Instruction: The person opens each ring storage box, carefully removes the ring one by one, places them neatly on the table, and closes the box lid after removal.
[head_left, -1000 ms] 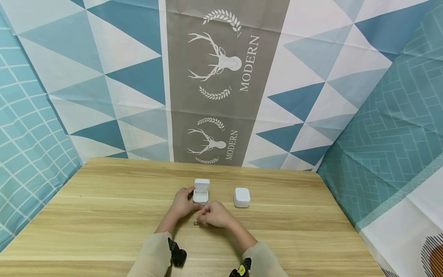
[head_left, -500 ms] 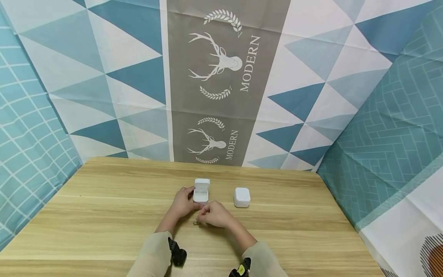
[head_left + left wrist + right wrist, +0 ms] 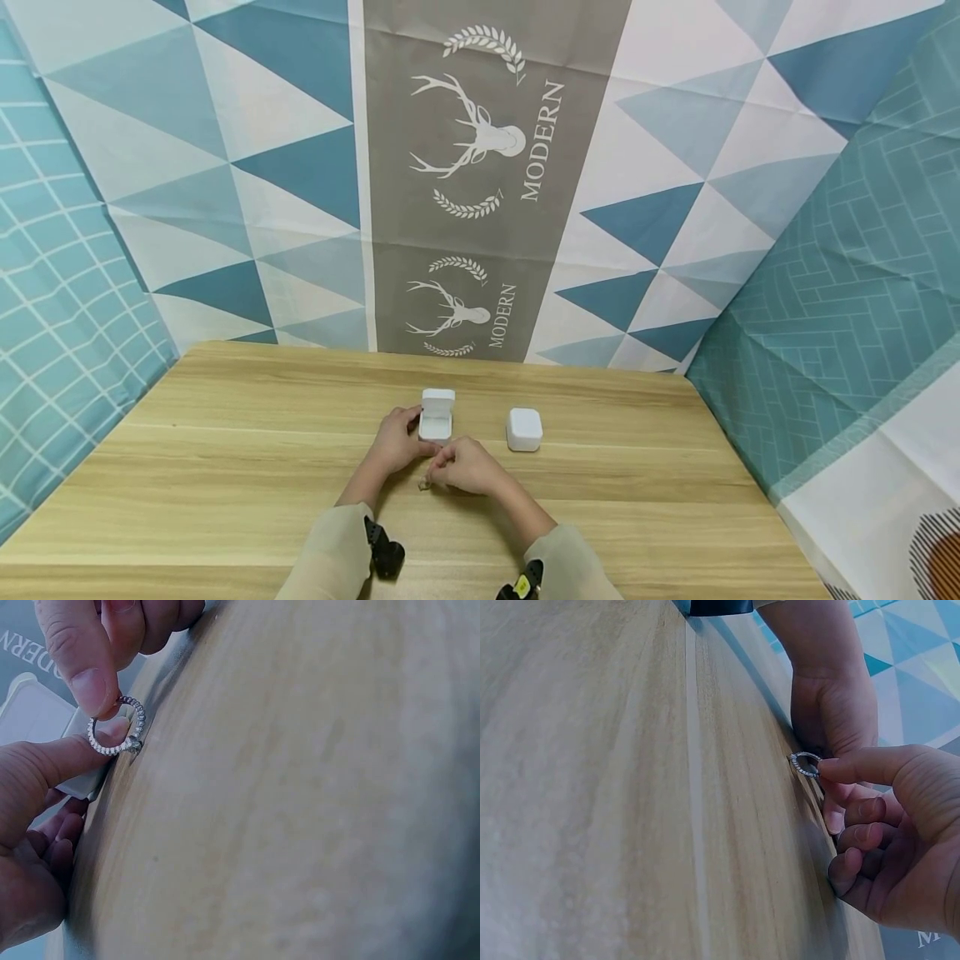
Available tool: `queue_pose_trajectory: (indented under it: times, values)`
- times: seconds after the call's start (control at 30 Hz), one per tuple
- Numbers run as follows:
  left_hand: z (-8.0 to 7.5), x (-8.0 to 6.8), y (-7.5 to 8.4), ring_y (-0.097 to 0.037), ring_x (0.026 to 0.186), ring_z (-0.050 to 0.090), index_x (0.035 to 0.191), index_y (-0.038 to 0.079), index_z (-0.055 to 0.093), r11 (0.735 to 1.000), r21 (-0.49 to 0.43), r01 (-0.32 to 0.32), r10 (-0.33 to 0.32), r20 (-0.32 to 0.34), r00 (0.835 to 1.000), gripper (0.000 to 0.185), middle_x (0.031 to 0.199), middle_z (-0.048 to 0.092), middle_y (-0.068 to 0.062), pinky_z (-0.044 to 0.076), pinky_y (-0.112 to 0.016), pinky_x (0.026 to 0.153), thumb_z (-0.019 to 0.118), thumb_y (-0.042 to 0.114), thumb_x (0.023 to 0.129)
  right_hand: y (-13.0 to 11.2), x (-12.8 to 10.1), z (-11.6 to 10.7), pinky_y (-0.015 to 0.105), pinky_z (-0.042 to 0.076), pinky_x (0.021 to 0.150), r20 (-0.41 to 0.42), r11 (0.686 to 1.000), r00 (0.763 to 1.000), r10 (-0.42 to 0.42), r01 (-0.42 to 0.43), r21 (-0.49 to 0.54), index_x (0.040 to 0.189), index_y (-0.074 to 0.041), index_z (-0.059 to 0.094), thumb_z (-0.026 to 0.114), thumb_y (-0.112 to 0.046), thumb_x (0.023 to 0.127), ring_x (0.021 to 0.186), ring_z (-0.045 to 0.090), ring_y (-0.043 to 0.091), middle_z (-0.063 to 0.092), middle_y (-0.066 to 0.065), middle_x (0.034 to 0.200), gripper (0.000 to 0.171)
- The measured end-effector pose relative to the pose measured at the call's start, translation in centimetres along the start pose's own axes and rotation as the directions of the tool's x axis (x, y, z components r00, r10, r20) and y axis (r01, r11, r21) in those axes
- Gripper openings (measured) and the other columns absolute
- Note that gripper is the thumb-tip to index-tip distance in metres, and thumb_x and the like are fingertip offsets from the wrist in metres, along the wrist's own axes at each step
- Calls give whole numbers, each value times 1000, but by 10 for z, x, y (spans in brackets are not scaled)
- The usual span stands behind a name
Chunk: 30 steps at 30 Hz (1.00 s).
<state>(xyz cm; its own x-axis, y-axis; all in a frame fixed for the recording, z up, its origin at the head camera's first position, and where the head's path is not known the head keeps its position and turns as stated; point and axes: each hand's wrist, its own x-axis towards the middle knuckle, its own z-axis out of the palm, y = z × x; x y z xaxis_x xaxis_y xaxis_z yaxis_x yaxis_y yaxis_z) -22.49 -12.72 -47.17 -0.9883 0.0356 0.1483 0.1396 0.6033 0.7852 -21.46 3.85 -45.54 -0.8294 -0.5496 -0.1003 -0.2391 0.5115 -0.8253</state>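
2 hands: right hand [image 3: 900, 840] pinches ring [image 3: 116, 727]; left hand [image 3: 397, 442] holds box [image 3: 436, 417].

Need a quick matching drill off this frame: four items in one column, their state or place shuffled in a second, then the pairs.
Column 1
1. small white ring box with hinged lid
2. second small white box
3. silver beaded ring
4. light wooden table

Column 2
A. pinched in the right hand
B. lid shut, standing free to the right
C. lid up, held by the left hand
D. bears both boxes

Pairs: 1-C, 2-B, 3-A, 4-D
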Motion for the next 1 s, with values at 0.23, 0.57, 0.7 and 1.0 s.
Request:
queue_pose_trajectory:
  times: [0.23,0.57,0.7,1.0]
  values:
    - [2,4,-2,-33,104,52,129,-2,53,999,-1,49,-49,12,999,76,111,57,-20,41,-50,95,86,22,64,0,0,1,16,31,45,-12,1000,1000,2,-2,-17,71,-6,71,68,-12,80,46,41,2,52,-8,53,11]
    - [2,4,0,-34,107,51,130,-2,52,997,31,66,-66,19,998,78,114,56,-21,41,-50,96,86,21,64,0,1,2,16,32,45,-23,999,1000,3,-5,-50,70,-6,71,68,-11,80,47,42,3,52,-9,53,11]
    - [2,4,-1,-34,107,51,130,-3,52,998,26,65,-66,19,998,77,114,56,-21,40,-50,96,85,20,65,-1,1,2,16,32,45,-21,998,1000,8,-9,-60,69,-6,71,68,-11,79,46,42,3,51,-9,52,11]
    - [2,4,0,-33,106,52,130,-2,52,998,26,61,-62,19,998,77,113,56,-21,41,-50,96,85,20,64,-3,-1,3,16,31,44,-31,997,1000,3,-5,-81,68,-6,70,68,-11,78,46,40,3,50,-11,51,11]
